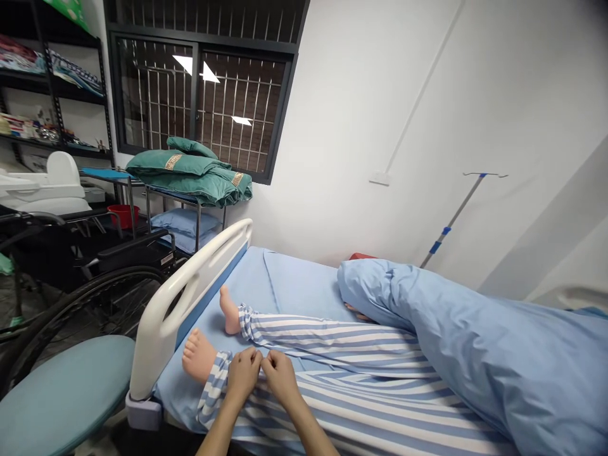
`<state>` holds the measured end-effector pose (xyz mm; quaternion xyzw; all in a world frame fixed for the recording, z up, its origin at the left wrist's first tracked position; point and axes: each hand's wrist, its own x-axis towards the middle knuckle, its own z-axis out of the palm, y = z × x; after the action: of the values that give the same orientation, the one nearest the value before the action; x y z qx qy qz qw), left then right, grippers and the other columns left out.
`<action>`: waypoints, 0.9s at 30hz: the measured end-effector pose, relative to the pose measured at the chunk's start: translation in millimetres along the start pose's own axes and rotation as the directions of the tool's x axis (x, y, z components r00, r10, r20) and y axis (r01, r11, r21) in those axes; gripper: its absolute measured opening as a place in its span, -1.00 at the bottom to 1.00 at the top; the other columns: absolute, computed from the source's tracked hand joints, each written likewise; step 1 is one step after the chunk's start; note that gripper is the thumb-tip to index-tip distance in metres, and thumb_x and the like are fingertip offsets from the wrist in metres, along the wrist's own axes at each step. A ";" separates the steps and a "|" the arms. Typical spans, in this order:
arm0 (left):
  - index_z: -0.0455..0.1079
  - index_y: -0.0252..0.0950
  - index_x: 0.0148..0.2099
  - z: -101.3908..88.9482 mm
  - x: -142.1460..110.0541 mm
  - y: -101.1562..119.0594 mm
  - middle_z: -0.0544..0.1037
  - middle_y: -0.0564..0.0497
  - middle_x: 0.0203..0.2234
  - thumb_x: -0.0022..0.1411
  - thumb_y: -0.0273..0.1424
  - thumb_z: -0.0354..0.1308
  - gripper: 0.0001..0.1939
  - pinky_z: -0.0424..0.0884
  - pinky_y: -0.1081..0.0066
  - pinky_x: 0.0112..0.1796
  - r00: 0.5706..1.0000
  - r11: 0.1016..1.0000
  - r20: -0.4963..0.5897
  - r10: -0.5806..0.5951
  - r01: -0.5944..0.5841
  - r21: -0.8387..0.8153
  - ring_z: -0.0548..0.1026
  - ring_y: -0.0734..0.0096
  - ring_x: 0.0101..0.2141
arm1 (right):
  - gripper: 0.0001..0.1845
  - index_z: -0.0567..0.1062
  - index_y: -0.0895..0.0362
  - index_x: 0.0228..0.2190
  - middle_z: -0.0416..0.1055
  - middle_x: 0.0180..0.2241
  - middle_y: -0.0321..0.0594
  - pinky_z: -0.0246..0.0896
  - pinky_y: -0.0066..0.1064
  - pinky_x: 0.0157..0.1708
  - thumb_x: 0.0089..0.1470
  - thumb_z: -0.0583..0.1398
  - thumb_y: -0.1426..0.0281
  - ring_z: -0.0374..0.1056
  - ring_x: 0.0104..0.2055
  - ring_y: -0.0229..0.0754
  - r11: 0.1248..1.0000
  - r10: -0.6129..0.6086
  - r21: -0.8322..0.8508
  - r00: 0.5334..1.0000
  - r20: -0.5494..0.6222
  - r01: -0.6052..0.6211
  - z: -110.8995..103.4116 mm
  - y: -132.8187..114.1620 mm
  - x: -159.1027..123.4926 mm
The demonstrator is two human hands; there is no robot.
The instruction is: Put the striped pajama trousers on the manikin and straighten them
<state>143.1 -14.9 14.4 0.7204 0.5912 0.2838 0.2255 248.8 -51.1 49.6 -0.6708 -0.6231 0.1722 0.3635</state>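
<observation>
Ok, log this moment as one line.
Left hand: pinching striped pajama trousers | right hand: pinching same trousers | nearest: manikin's bare foot | beneath: blue bedsheet

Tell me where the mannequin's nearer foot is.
In the head view, the mannequin's nearer foot lies left of the person's left hand, just inside the white bed footboard.

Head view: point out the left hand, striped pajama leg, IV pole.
left hand (pixel 244 373): head view, back of the hand
striped pajama leg (pixel 213 389): head view, near the cuff
IV pole (pixel 456 218): head view, middle of the shaft
</observation>
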 end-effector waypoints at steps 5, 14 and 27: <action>0.34 -0.29 -0.46 -2.2 -2.0 -5.1 0.50 -0.02 -0.53 0.23 -0.21 -0.21 -0.59 0.15 0.46 -0.40 0.997 0.963 -0.030 0.073 -0.078 -0.257 0.39 0.40 -0.45 | -0.58 0.12 0.14 -0.76 -0.04 -0.72 -0.43 -0.20 -0.49 -0.58 0.02 0.03 0.25 -0.06 -0.61 -0.37 0.955 -0.090 0.278 0.993 -0.079 0.108 7.3 -20.1 11.3; 0.43 -0.25 -0.31 10.3 -2.3 -11.7 0.55 -0.10 -0.33 0.16 -0.21 -0.14 -0.65 0.30 0.36 -0.24 0.980 0.941 -0.197 -0.018 -0.050 -0.335 0.46 0.30 -0.30 | -0.51 0.39 0.15 -0.62 0.37 -0.61 -0.18 0.01 -0.44 -0.52 0.13 -0.08 0.14 0.21 -0.55 -0.23 0.936 0.077 0.352 0.977 -0.200 -0.001 47.8 -9.4 0.8; 0.13 -0.26 -0.61 -16.1 0.2 42.1 0.29 0.10 -0.71 0.12 -0.15 -0.10 -0.63 0.20 0.49 -0.50 0.979 0.828 -0.164 -0.123 0.010 -0.561 0.27 0.49 -0.58 | -0.42 0.38 0.15 -0.65 0.40 -0.61 -0.16 0.10 -0.45 -0.52 0.13 -0.14 0.07 0.27 -0.53 -0.21 0.866 0.101 0.501 0.978 -0.183 0.004 44.1 0.9 11.1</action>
<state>162.7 -23.2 54.2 0.5714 0.5267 0.5039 0.3771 221.1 -28.3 21.5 -0.5838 -0.4999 0.2670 0.5813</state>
